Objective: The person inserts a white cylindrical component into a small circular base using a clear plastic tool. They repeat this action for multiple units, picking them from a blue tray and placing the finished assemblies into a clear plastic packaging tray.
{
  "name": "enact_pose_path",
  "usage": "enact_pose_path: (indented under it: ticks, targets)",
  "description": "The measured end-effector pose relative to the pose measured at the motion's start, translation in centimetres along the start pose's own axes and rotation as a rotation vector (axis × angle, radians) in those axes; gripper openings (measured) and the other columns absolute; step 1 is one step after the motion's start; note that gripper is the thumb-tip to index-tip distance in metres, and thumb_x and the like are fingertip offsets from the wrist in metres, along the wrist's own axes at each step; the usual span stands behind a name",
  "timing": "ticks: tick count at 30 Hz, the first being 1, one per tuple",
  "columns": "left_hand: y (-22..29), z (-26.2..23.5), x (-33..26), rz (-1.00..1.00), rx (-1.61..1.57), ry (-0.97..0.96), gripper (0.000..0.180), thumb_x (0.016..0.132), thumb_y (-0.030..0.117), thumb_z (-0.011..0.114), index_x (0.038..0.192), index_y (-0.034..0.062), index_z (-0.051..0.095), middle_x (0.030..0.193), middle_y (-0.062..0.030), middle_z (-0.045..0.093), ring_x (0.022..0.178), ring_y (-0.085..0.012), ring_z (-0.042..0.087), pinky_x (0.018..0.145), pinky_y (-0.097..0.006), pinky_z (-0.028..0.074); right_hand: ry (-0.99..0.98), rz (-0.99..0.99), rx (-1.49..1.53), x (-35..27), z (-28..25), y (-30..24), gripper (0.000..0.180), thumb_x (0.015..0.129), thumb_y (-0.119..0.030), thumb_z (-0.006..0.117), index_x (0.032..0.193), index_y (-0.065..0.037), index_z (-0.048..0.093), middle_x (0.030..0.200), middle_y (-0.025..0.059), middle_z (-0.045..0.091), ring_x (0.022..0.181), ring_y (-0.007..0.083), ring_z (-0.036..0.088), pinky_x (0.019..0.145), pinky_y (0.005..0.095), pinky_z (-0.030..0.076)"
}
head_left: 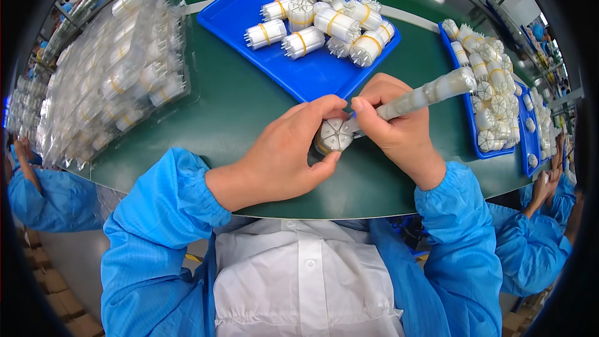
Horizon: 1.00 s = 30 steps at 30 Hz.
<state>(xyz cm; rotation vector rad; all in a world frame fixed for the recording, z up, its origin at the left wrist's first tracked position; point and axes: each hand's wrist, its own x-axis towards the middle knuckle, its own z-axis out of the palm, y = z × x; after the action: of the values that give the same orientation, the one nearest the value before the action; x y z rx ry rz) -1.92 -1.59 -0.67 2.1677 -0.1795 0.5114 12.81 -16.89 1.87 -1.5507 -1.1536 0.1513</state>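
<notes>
My left hand (284,150) is closed round a white cylindrical part (335,135), its round end with wedge-shaped segments facing up. In my right hand (399,128) is a slim tool with a thick, pale, wrapped handle (430,92). The handle slants up to the right, and the tool's narrow front end reaches the right side of the part's top. My fingers partly hide that front end, so its exact kind does not show. Both hands are close together over the green table (249,97), just in front of a blue tray (324,78).
White cylinders with yellow bands (302,43) lie heaped in that tray. Stacked clear plastic trays (118,75) filled with such parts stand at the left. More loaded blue trays (490,151) line the right side. Co-workers in blue sleeves (530,243) sit on both sides.
</notes>
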Motion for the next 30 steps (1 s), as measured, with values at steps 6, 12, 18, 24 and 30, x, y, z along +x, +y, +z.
enact_pose_path:
  ticks: [6,12,18,24,30]
  targets:
    - [0.58,-0.71,0.58,-0.090,0.238,-0.062,0.071,0.078,0.008,0.083,0.140,0.0017,0.048,0.126,-0.0144,0.062,0.112,-0.0271,0.064,0.091,-0.037,0.053,-0.036,-0.050,-0.044,-0.36,0.36,0.17,0.017,0.088,-0.006,0.074,0.075,-0.002,0.065,0.075,0.0045,0.061,0.065,0.0151,0.056,0.057,0.0315,0.042]
    - [-0.08,-0.15,-0.05,0.030,0.094,0.052,0.071,0.077,0.006,0.082,0.140,0.0017,0.048,0.121,-0.0142,0.064,0.108,-0.0265,0.064,0.089,-0.036,0.053,0.037,-0.107,-0.054,0.04,-0.22,-0.13,0.016,0.087,-0.004,0.073,0.074,-0.002,0.065,0.072,0.0039,0.060,0.064,0.0148,0.056,0.057,0.0313,0.042]
    - [-0.15,0.06,-0.04,0.069,0.037,0.031,0.071,0.077,0.006,0.081,0.139,0.0018,0.048,0.120,-0.0138,0.063,0.108,-0.0269,0.064,0.092,-0.038,0.052,-0.006,-0.047,-0.005,-0.17,0.10,0.11,0.016,0.088,-0.004,0.073,0.074,-0.003,0.065,0.073,0.0037,0.060,0.064,0.0146,0.055,0.057,0.0313,0.042]
    - [0.63,-0.56,0.51,-0.068,0.209,-0.057,0.070,0.078,0.007,0.082,0.139,0.0029,0.048,0.117,-0.0124,0.061,0.109,-0.0275,0.062,0.091,-0.039,0.052,-0.014,-0.108,-0.078,-0.38,0.37,0.16,0.018,0.088,-0.005,0.073,0.073,-0.003,0.064,0.073,0.0029,0.059,0.064,0.0138,0.054,0.057,0.0317,0.041]
    - [-0.01,-0.38,-0.09,0.004,0.032,-0.002,0.072,0.078,0.006,0.081,0.141,0.0023,0.047,0.126,-0.0139,0.062,0.116,-0.0277,0.063,0.095,-0.038,0.051,0.043,-0.059,0.010,0.02,-0.38,0.08,0.018,0.087,-0.004,0.073,0.072,-0.002,0.064,0.071,0.0029,0.059,0.064,0.0128,0.054,0.056,0.0309,0.040]
